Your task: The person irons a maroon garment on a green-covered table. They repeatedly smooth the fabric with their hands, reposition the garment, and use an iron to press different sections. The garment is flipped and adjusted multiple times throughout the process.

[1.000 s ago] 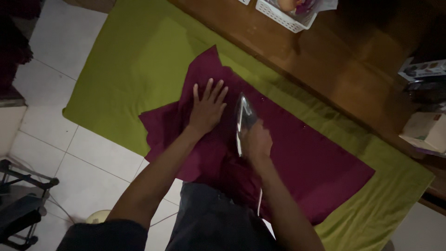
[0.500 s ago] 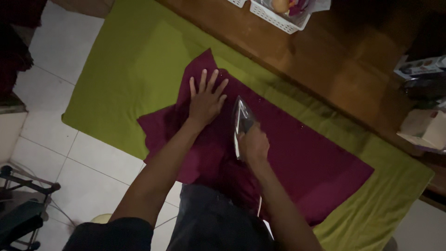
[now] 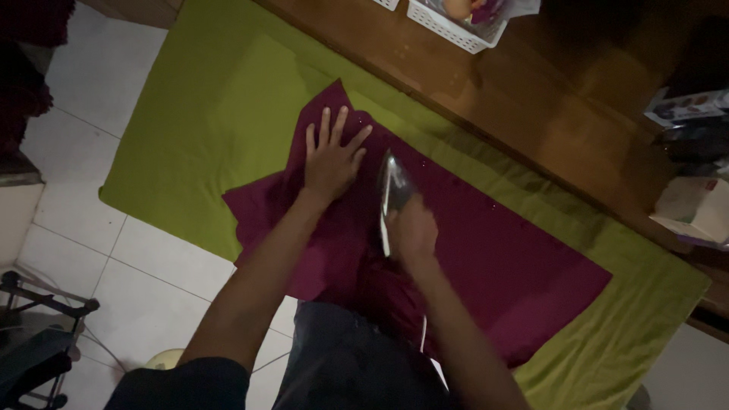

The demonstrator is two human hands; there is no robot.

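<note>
One dark maroon cloth [image 3: 471, 250] lay spread over one lime-green fabric cover [image 3: 220, 114]. One silver-soled electric iron [image 3: 391, 199] stood on the cloth. Two bare hands were in view, a left hand [image 3: 330, 161] and a right hand [image 3: 414, 231]. One white slotted plastic basket [image 3: 448, 26] sat on one brown wooden table [image 3: 547, 114], and two small cardboard boxes [image 3: 695, 209] stood at the right edge.
</note>
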